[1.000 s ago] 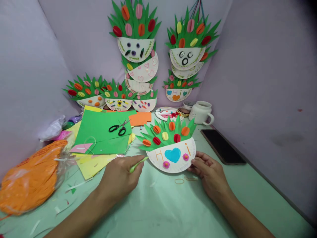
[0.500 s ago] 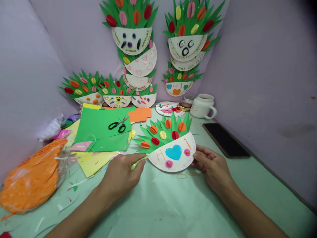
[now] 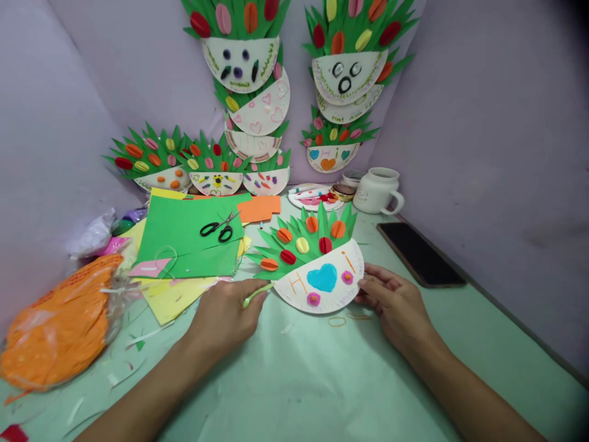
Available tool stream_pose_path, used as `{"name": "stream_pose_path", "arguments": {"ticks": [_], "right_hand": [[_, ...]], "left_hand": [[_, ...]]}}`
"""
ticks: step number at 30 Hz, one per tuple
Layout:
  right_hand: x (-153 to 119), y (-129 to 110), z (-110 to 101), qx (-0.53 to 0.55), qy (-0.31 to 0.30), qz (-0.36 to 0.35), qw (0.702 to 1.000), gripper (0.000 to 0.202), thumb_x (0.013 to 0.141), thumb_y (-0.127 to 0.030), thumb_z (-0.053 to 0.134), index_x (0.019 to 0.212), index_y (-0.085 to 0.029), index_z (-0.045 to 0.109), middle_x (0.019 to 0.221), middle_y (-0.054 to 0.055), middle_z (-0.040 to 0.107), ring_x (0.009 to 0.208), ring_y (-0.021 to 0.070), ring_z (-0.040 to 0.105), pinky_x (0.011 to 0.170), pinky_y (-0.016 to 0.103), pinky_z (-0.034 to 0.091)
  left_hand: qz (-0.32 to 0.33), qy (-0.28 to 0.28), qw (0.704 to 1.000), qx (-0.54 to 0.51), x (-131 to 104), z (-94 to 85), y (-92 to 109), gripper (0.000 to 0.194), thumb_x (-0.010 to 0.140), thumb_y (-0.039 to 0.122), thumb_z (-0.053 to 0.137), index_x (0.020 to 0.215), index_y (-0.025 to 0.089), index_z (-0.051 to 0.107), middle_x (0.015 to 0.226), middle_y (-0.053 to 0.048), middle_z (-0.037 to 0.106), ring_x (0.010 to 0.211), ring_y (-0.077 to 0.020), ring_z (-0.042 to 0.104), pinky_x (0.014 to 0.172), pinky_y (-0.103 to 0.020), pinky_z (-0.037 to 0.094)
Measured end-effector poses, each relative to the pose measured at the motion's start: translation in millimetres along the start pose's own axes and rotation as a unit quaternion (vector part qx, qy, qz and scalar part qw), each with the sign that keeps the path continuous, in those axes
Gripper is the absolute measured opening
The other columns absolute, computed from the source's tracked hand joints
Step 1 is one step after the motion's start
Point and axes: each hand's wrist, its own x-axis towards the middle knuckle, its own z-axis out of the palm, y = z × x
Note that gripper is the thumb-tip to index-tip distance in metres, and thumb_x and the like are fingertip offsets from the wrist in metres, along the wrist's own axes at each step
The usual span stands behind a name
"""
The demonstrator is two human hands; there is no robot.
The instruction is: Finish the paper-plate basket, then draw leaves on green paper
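Note:
A folded white paper-plate craft [image 3: 338, 291] bears a blue heart, two pink flowers and orange letters. Green paper leaves [image 3: 317, 245] with orange, yellow and red paper tulips rise from its top edge. My right hand [image 3: 398, 307] pinches the plate's right edge between thumb and fingers. On the other side, my left hand [image 3: 230, 316] is closed around a thin light-green tool [image 3: 256, 294], whose tip meets the plate's left corner. The fingers of my left hand are partly hidden behind it.
Black scissors [image 3: 224, 232] lie on green paper [image 3: 184, 215] at the left. Beside them is an orange clay bag [image 3: 59, 325]. A white mug [image 3: 375, 191] and a phone [image 3: 421, 255] are at the right. Similar crafts [image 3: 242, 64] hang behind.
The whole view has shifted slightly, with most things a little higher in the picture. Both hands keep the same hold on the craft and the green tool.

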Motion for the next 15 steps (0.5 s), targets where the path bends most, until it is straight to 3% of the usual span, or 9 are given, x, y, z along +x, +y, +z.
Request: {"name": "stream_pose_path", "arguments": {"ticks": [15], "right_hand": [[0.1,0.1,0.3,0.006,-0.005,-0.010,1.000,0.036,0.049,-0.016,0.077,0.084,-0.014,0.068,0.067,0.004,0.071,0.055,0.0139,0.063,0.048,0.023,0.053]], "left_hand": [[-0.004,-0.007,1.000,0.007,1.7,1.9,1.4,0.031,0.085,0.031,0.046,0.105,0.026,0.069,0.096,-0.004,0.072,0.087,-0.0250,0.067,0.075,-0.034,0.048]]}}
